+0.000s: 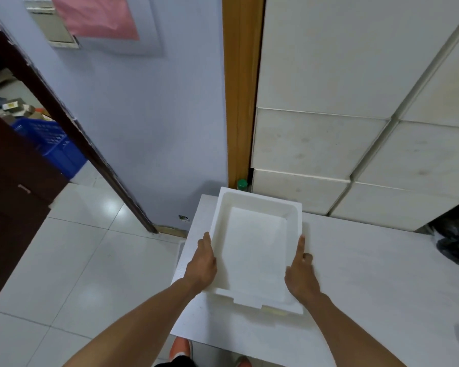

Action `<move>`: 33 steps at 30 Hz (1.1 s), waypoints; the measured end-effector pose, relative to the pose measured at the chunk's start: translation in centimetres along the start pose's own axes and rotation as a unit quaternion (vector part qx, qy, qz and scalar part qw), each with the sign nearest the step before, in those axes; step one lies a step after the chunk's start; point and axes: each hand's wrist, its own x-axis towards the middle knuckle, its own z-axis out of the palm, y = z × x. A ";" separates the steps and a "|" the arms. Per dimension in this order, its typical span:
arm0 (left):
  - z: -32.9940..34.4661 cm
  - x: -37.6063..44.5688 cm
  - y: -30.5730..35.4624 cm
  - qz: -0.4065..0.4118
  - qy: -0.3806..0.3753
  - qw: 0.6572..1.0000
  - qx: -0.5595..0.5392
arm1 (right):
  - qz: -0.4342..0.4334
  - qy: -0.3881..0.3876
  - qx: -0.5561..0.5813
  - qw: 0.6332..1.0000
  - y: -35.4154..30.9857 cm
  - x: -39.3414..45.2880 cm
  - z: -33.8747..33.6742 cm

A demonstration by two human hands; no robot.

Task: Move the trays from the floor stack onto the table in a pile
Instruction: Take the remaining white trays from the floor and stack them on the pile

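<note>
Tray (252,247): white and shallow, sitting open side up near the left end of the table, being held on both long sides.
Left hand (202,262): pressing flat against the tray's left wall, fingers lying along the rim; the thumb side is hidden against the wall.
Right hand (300,276): pressing against the tray's right wall, index finger stretching forward along the rim, the other fingers curling down out of sight.
Tray below (289,309): only a white edge is showing under the held tray at the near right corner and along the right side; how many are lying in the pile cannot be told.
Table (368,282): white top, running off the right edge of the view; its near edge is partly hidden by the forearms.
Floor stack: only a thin pale sliver (181,250) is peeking out past the table's left edge; whether it is a tray is hard to say.
Shoes (180,348): orange, showing just under the table's near edge, mostly cut off.
Boxes (355,144): white, stacking up behind the table.
Black bag (456,239): lying at the far right, partly cut off.
Blue crate (48,141): sitting beyond the doorway, half hidden by dark furniture.
</note>
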 end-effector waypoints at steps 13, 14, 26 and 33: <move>-11.4 1.2 -11.3 -0.049 0.043 0.998 -0.025 | -0.224 0.216 -0.098 0.945 -18.6 1.0 4.2; -12.3 1.2 -12.9 -0.062 0.046 0.997 -0.025 | -0.245 0.206 -0.089 0.943 -20.6 0.8 5.3; -16.2 5.9 -33.4 -0.211 -0.001 0.976 -0.063 | -0.292 -0.220 -0.145 0.920 -33.4 -2.4 25.2; -14.0 13.9 -40.8 -0.221 -0.028 0.974 -0.031 | -0.125 -0.399 -0.194 0.887 -31.1 2.5 35.5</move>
